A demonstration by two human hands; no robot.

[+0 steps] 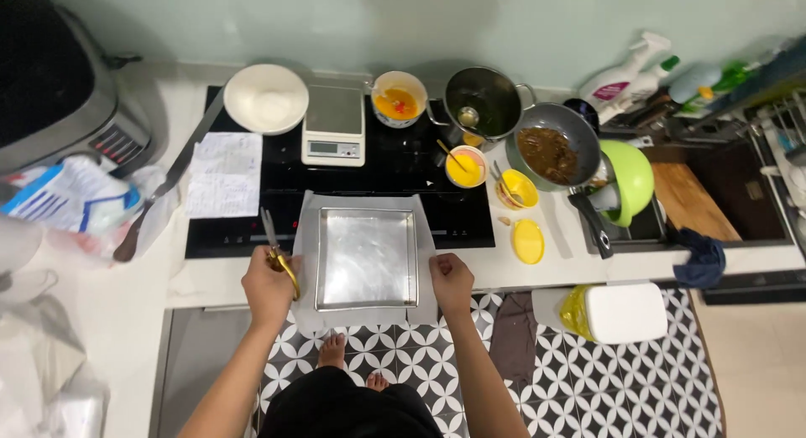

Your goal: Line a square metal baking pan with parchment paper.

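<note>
Metal and square, the baking pan [367, 258] sits on baking paper [307, 237] at the tabletop [512, 268] edge, between the left hand [270, 289], fingers clenched around yellow-handled scissors [277, 252], and the right hand [452, 282], fingers curled on the paper's edge.

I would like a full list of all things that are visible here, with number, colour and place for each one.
baking tin: 1, silver, square, counter edge between the hands
baking paper: 1 sheet, white, under the tin
scissors: 1, yellow handles, in left hand
kitchen scale: 1, white, on the black cooktop
big bowl: 1, white, back left
paper notes: 1, white, left on cooktop
small bowls with yellow mix: 3, near the pots
steel pot: 1, back
pan: 1, dark, brown food inside
yellow lid: 1, counter
green bowl: 1, right
spray bottle: 1, white, back right
left hand: holds scissors
right hand: on the paper, beside the tin
</note>
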